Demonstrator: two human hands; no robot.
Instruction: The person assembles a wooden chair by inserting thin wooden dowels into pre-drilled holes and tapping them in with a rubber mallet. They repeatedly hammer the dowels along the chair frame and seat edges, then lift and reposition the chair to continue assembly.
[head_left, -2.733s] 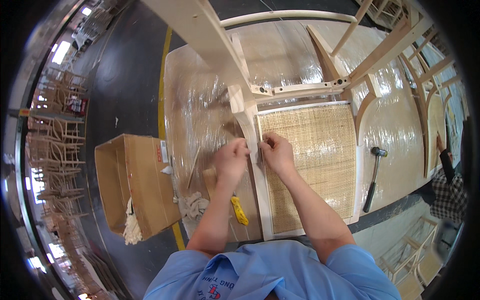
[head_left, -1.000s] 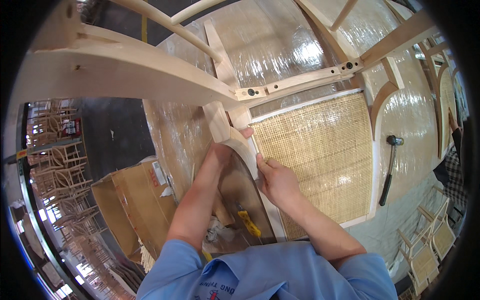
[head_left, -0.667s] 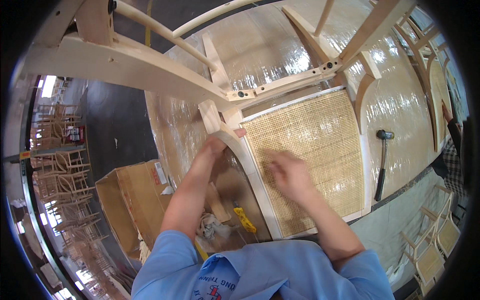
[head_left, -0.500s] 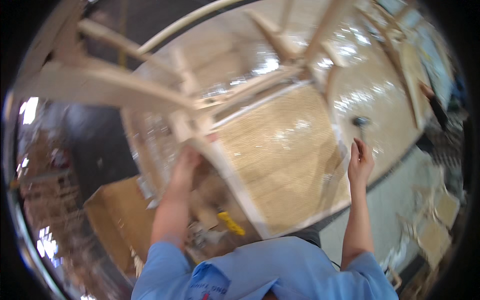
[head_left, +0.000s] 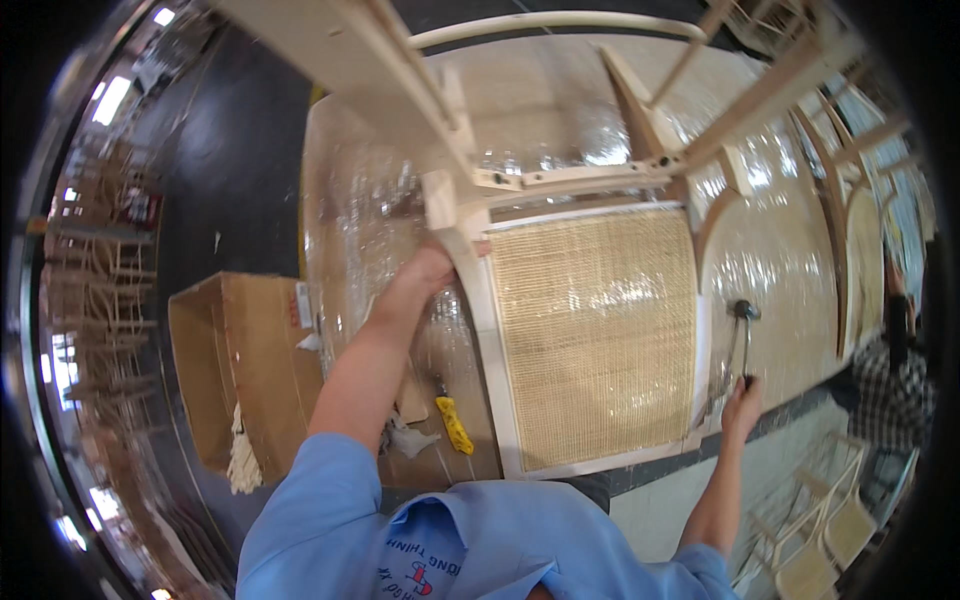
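Observation:
A wooden chair with a woven seat panel lies in front of me, its pale legs and rails rising toward the far side. My left hand is closed around the curved wooden piece at the frame's left side, with some fingers showing past its inner edge. To the right of the panel, my right hand grips the handle end of a hammer. The hammer's dark head points away from me, over the plastic-covered table. A yellow-handled tool lies left of the seat, beside crumpled grey scraps.
An open cardboard box stands at the left, a cream cloth hanging over its edge. Another chair is at the right end of the table. A person in a checked shirt is beyond it, near more chairs.
My right hand has come nearer to me and closed on the hammer's handle. My left hand stays on the chair frame. The whole view has turned and steadied.

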